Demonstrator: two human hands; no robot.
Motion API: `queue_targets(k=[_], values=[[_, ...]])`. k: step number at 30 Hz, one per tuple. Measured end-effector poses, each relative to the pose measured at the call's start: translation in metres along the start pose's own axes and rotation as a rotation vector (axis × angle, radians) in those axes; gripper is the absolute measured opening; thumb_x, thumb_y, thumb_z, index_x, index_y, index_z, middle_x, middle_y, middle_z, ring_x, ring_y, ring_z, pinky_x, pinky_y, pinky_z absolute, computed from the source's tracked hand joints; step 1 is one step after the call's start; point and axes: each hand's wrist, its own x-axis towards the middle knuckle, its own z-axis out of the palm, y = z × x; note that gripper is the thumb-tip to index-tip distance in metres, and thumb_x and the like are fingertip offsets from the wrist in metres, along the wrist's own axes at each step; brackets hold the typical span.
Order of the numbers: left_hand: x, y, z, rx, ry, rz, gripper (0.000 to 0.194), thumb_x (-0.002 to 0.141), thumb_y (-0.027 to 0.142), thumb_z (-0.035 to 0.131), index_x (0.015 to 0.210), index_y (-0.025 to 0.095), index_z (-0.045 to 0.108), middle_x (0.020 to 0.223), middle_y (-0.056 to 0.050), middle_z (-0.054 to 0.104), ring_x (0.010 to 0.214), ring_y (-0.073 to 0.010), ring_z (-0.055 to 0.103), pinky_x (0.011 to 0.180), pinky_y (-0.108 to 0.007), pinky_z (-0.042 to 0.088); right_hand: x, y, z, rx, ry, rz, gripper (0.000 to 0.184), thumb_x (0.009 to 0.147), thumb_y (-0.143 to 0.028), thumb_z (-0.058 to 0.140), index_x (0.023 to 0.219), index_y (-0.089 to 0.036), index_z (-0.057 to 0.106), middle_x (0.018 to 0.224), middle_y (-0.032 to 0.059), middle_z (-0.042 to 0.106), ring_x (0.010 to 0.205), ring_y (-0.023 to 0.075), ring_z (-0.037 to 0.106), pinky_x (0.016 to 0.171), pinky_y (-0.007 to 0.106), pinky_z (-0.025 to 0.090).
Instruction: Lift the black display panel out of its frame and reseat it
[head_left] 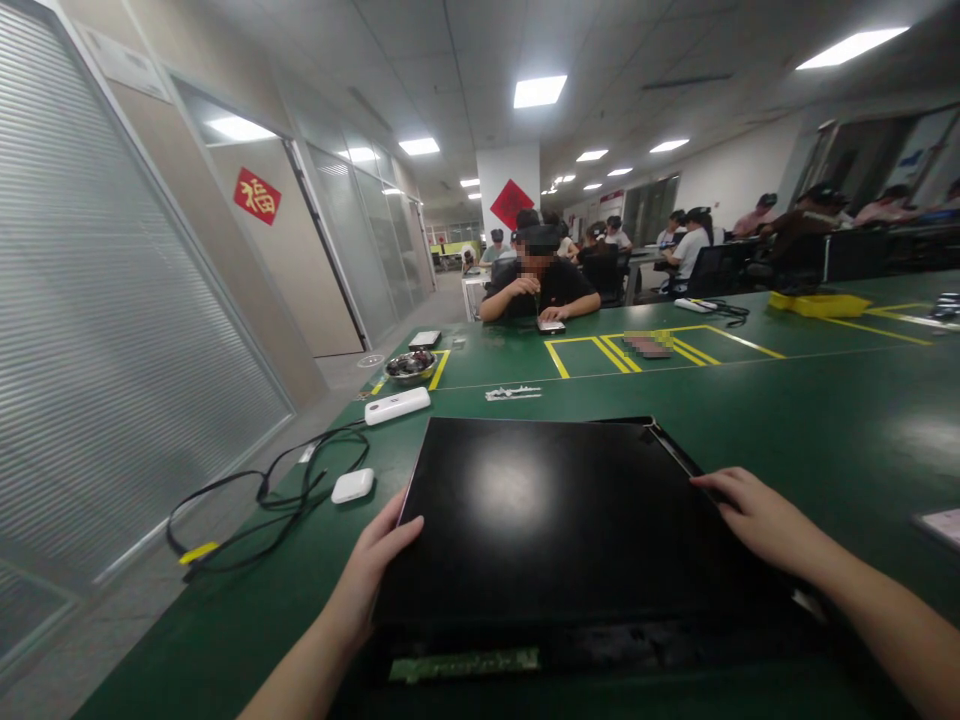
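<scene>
A large black screen panel [555, 510] with a glossy face lies before me, a light reflected in it. Along its near edge shows a green circuit board strip [465, 664]. A black frame [671, 445] shows behind its far right corner, with the panel sitting slightly askew against it. My left hand [379, 550] grips the panel's left edge, thumb on top and fingers underneath. At the right side, my right hand [754, 510] pinches the edge between thumb and fingers; whether it holds panel, frame or both is hard to tell.
The green table [247, 640] holds a white power strip [397, 405], a white case [352, 486], black cables [262, 500], a metal bowl [410, 367] of small parts and a yellow tray [817, 305]. Across it, a person [540, 285] handles a small device.
</scene>
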Motion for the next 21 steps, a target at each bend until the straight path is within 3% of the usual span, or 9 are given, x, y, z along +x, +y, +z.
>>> queue_targets(k=[5,13,21], values=[[-0.005,0.003,0.001,0.031,0.030,0.009,0.082,0.066,0.029,0.082,0.144,0.023,0.055,0.122,-0.010,0.076,0.112,-0.0377,0.069,0.098,-0.047,0.054,-0.001,-0.003,-0.001,0.022,0.003,-0.004,0.040,0.086,-0.029,0.043,0.111,-0.022,0.074,0.118,0.0126,0.067,0.108,0.0255,0.067,0.096,0.038,0.052],[-0.006,0.004,0.002,0.022,0.022,0.074,0.083,0.064,0.031,0.083,0.143,0.023,0.057,0.127,-0.008,0.073,0.122,-0.0378,0.063,0.103,-0.043,0.051,0.000,-0.003,0.000,0.062,0.035,0.004,0.051,0.091,-0.050,0.042,0.119,-0.020,0.070,0.115,0.0141,0.069,0.110,0.0277,0.065,0.099,0.040,0.050],[-0.012,0.003,0.004,0.018,0.036,0.158,0.077,0.068,0.030,0.080,0.141,0.024,0.059,0.134,-0.005,0.069,0.130,-0.0368,0.056,0.110,-0.040,0.045,0.002,-0.007,-0.003,0.235,0.081,0.148,0.046,0.084,-0.055,0.051,0.095,-0.018,0.076,0.115,0.0157,0.070,0.115,0.0315,0.063,0.106,0.043,0.045]])
